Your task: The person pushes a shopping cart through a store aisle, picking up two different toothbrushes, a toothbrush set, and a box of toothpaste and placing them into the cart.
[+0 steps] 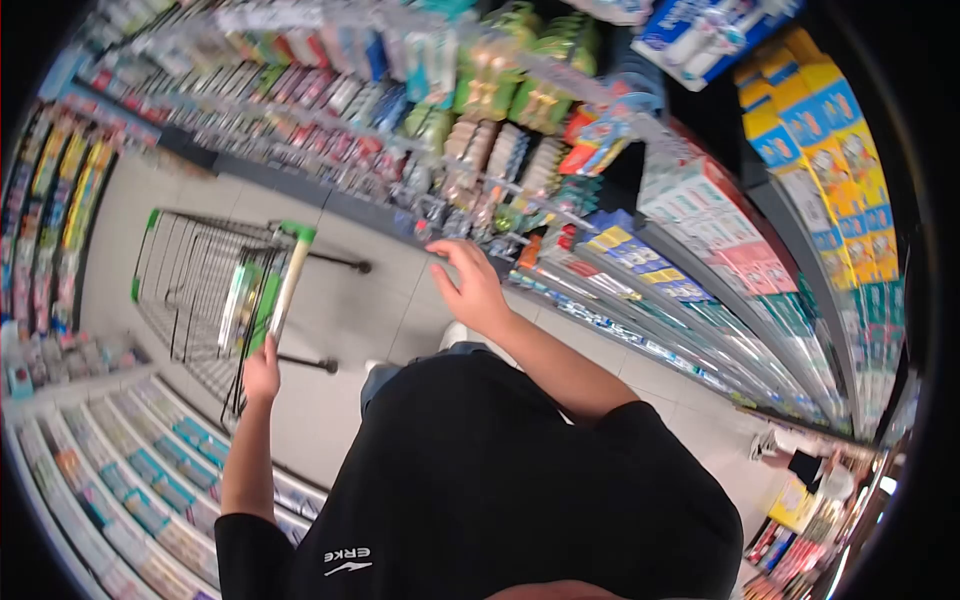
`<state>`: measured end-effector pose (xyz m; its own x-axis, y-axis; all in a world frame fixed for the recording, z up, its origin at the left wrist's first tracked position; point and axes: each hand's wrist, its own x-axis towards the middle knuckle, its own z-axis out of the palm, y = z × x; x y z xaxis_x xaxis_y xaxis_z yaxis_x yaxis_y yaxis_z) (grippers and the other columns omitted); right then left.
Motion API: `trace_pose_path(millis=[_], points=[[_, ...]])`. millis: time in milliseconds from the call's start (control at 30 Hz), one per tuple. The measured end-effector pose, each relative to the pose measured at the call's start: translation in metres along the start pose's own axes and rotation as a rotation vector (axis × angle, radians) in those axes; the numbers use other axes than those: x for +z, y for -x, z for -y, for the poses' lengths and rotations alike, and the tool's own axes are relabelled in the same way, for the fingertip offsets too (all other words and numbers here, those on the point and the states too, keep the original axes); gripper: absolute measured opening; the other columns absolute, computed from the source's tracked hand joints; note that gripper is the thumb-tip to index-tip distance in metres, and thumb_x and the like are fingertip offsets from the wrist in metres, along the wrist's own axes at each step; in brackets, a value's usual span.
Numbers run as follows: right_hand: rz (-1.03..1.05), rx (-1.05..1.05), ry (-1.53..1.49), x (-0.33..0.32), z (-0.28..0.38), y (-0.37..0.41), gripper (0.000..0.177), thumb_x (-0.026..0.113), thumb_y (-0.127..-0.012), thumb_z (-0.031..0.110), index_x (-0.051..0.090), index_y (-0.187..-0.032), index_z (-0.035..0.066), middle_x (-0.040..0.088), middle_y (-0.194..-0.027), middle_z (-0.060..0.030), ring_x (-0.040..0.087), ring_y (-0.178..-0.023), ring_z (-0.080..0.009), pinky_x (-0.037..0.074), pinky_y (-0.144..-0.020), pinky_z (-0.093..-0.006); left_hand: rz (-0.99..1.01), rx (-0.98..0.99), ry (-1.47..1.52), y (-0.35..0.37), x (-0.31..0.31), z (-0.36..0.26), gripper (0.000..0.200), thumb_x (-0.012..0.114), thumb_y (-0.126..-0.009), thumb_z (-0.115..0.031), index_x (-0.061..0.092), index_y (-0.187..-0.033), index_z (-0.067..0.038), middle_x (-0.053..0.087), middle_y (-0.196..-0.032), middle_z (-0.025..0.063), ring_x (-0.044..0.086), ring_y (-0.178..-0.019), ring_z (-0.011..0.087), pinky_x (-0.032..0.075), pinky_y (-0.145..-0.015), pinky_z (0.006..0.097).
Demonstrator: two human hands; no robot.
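The shopping cart (190,292) stands on the pale tiled floor (350,236), and my left hand (262,374) is on it: I have the near end of its pale handle (293,275) in my grip, thumb lying along the bar, while the rest of my fingers are mostly out of sight around it. A green panel (268,302) sits just beside that handle, inside the cart's wire frame.

My right hand (468,284) hangs in the air off the cart's handle end, well apart from the bar, its fingers loosely bent and the thumb spread away from them. It is nearest to the shelf of hanging packs (330,120), which runs along the far side of the cart; I cannot tell how close my fingertips come to its lowest row.

White shelving (150,470) curves along the cart's near side, and a rack of bright packs (60,200) stands past its front. Yellow and blue boxes (835,160) are stacked well away from its handle end, and another person's shoe (762,446) shows out that way too.
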<state>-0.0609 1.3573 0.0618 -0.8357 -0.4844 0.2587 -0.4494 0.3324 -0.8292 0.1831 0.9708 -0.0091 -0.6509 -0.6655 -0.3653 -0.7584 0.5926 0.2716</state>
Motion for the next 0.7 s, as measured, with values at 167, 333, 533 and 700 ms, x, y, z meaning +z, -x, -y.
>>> trace_pose_path(millis=[167,333,533,700], points=[[0.37,-0.28,0.198,0.075,0.012,-0.02,0.051,0.065,-0.097,0.016,0.051,-0.145,0.005,0.046,-0.156,-0.0157,0.044,-0.145,-0.032,0.036,-0.119,-0.0473,-0.007,-0.049,-0.051,0.007,0.0,-0.006,0.072,0.034,-0.107,-0.064,0.077,-0.113,-0.007,0.073,-0.099,0.0278,0.069,-0.1,0.0479,0.054,-0.089,0.0536],[0.56,-0.525,0.528,0.152,0.018,-0.041,0.073,0.061,-0.101,0.031,0.033,-0.161,0.001,0.025,-0.172,-0.0159,0.02,-0.16,-0.0302,0.016,-0.131,-0.0447,-0.062,-0.02,-0.048,0.019,0.005,-0.007,0.07,0.035,-0.107,-0.064,0.076,-0.106,-0.008,0.073,-0.096,0.0266,0.069,-0.096,0.048,0.053,-0.085,0.0566],[0.601,-0.562,0.478,0.218,0.021,-0.04,0.088,0.05,-0.102,0.062,0.032,-0.162,0.001,0.028,-0.171,-0.0162,0.019,-0.16,-0.0297,0.014,-0.131,-0.0448,0.009,-0.03,-0.075,0.044,0.009,-0.005,0.066,0.036,-0.107,-0.062,0.074,-0.1,-0.008,0.074,-0.093,0.0249,0.071,-0.094,0.046,0.055,-0.083,0.0554],[0.932,-0.386,0.622,0.225,0.055,-0.052,0.083,0.04,-0.101,0.071,0.064,-0.138,0.0,0.056,-0.152,-0.0193,0.039,-0.15,-0.0315,0.023,-0.127,-0.0433,0.096,-0.003,-0.026,0.061,0.01,-0.005,0.066,0.037,-0.107,-0.062,0.074,-0.099,-0.009,0.074,-0.09,0.0255,0.071,-0.092,0.0451,0.056,-0.082,0.0552]])
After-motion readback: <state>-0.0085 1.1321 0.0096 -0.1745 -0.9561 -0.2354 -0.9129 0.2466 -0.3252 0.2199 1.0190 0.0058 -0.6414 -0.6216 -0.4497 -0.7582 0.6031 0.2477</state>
